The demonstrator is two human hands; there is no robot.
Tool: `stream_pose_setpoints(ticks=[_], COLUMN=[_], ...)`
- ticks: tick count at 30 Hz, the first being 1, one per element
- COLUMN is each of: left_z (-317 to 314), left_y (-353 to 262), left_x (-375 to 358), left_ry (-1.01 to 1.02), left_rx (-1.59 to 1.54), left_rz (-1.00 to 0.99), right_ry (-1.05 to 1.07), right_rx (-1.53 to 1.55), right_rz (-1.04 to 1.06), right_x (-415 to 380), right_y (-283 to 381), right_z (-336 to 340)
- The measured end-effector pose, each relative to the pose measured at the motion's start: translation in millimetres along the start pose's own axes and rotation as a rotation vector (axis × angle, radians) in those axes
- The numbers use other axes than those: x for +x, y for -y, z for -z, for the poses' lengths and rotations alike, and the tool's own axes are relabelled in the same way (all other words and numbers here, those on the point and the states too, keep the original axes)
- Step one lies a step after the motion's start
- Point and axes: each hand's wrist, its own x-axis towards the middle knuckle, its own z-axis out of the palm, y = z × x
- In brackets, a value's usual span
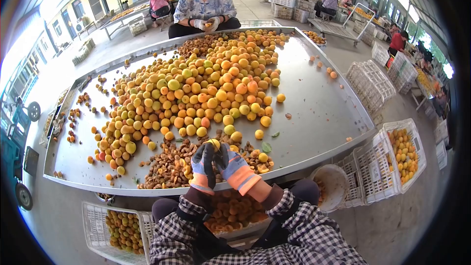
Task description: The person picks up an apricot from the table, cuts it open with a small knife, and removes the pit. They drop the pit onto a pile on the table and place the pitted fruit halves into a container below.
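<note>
Both my hands meet at the near edge of the metal table, in grey and orange work gloves. Between their fingertips is a yellow apricot (214, 144). My left hand (202, 166) closes on it from the left, and my right hand (233, 165) presses in from the other side. The fingers cover most of the fruit. Beneath and left of the hands lies a heap of brown apricot pits (167, 169). Just beyond spreads a large pile of whole apricots (186, 93), yellow, green and orange.
The metal table (314, 113) has a raised rim. Across it sits a person (208, 7) in gloves. Crates of fruit stand at the left (93, 225) and right (380, 167). A white bucket (336, 184) is by my right knee; apricot halves (235, 211) fill a container below.
</note>
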Motion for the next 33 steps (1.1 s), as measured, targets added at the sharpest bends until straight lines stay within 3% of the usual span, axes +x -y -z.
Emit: stream_pose_setpoints(ticks=[4, 6, 8, 11, 13, 15, 19, 21, 22, 24, 25, 28, 30, 32, 33], left_z=[18.7, 17.9, 17.3, 3.1, -1.2, -4.3, 8.7, 10.9, 11.4, 6.8, 11.3, 3.7, 7.6, 16.2, 18.2], left_y=[3.6, -5.9, 1.6, 8.1, 3.6, 6.9, 16.8, 20.9, 21.8, 15.8, 18.4, 1.7, 0.3, 1.4, -0.8], left_x=[16.7, 18.7, 17.5, 11.1, 8.4, 9.0, 17.7, 21.2, 20.1, 15.3, 17.9, 12.1, 14.1, 20.9, 20.6], left_ry=[0.083, 0.204, 0.170, -0.037, -0.034, -0.091, -0.047, -0.010, -0.011, -0.006, 0.079, 0.134, 0.143, 0.205, 0.212], left_rx=[0.153, 0.313, 0.300, 0.217, 0.100, -0.093, -0.020, 0.297, 0.294, 0.164, 0.169, 0.215, 0.165, 0.381, 0.395], left_rz=[-0.043, -0.243, -0.251, -0.180, -0.100, -0.001, -0.021, -0.397, -0.399, -0.169, -0.175, -0.150, -0.103, -0.262, -0.252], right_ry=[0.002, -0.051, -0.031, -0.055, -0.101, -0.052, 0.081, -0.012, -0.013, -0.092, -0.094, -0.170, -0.014, -0.020, -0.022], right_rx=[0.032, -0.025, -0.075, -0.147, -0.174, -0.112, -0.092, -0.138, -0.140, -0.124, -0.126, -0.070, -0.173, -0.094, -0.014], right_rz=[0.047, 0.222, 0.243, 0.298, 0.325, 0.194, 0.067, -0.052, -0.050, -0.069, -0.068, 0.087, 0.314, 0.322, 0.335], right_x=[-0.8, 0.4, 0.9, 2.7, 3.5, 3.4, 4.7, 2.3, 1.9, 2.2, 1.4, 0.3, 4.1, 3.0, 2.6], right_y=[-1.2, -9.0, -19.0, -22.5, -20.7, -17.6, -6.0, 5.6, 4.3, 2.2, 3.1, 1.8, -10.8, -10.7, -7.4], right_z=[6.9, 3.3, -7.7, -21.5, -25.1, -25.3, -3.8, 7.0, 7.8, 10.5, 12.7, 16.2, 12.9, 10.8, 10.2])
